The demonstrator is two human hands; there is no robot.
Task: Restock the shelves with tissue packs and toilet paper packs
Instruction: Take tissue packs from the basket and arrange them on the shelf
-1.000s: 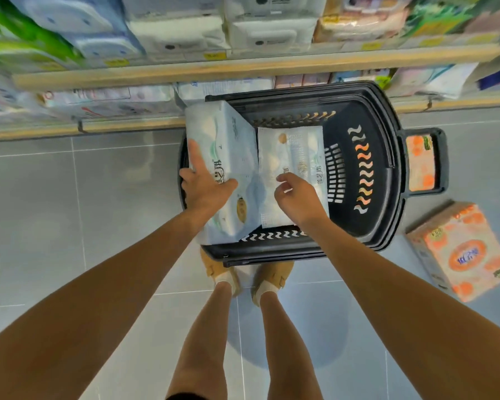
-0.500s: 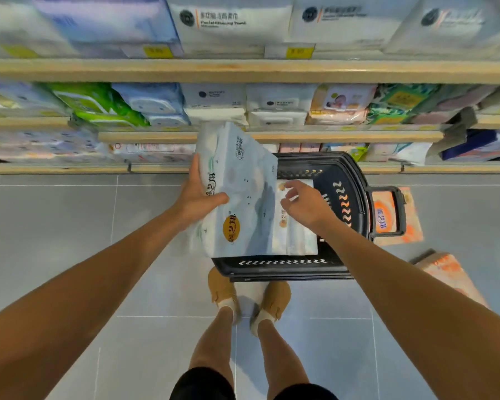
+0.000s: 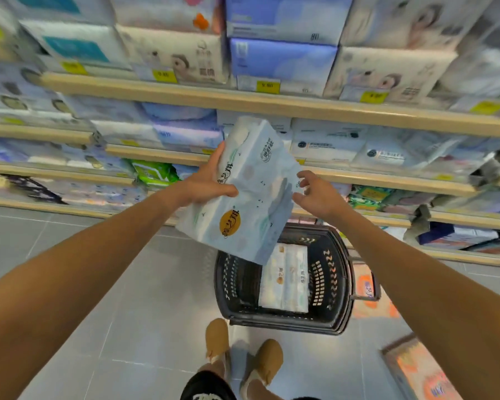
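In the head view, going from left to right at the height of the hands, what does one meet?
The green pack on the shelf → left hand → pale blue tissue pack → right hand.

Shop: price-tagged shelves [image 3: 272, 103], basket [image 3: 341, 287].

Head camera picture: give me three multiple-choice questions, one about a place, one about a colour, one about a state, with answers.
1. Where does the basket stand? A on a chair; B on the floor; C on a counter.
2. What colour is the basket? A black; B red; C white.
3. What is the left hand doing? A hanging empty; B gripping the raised tissue pack; C pressing the floor.
Answers: B, grey tiles lie under it; A, its walls are black; B, thumb and fingers wrap the pack.
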